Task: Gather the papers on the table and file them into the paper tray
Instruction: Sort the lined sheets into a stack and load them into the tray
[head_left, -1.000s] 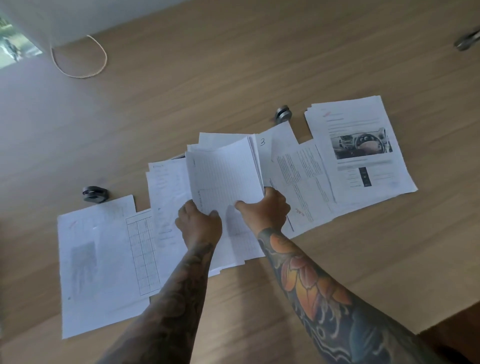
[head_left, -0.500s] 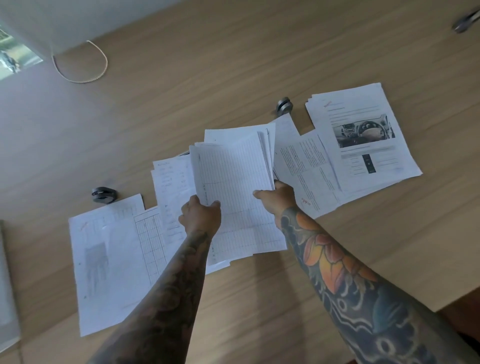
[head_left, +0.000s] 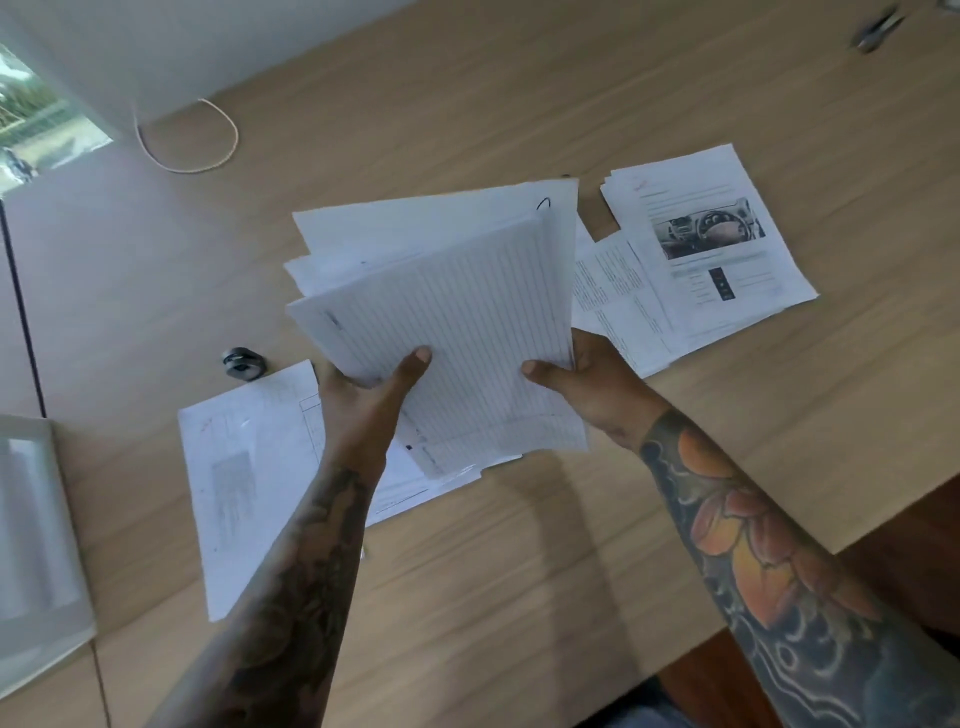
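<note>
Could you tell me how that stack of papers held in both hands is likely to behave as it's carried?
The stack of papers will probably flex: the sheets are thin and fan apart at the top. Loose sheets could slide out, since the left hand and right hand pinch only its near edge.

White lined papers (head_left: 457, 322), tan woodgrain table (head_left: 467, 104), blk clip (head_left: 241, 361).

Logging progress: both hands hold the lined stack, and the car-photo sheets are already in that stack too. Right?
Not quite. The head view shows both hands, left and right, holding the lined stack, but the car-photo sheets lie on the table.
</note>
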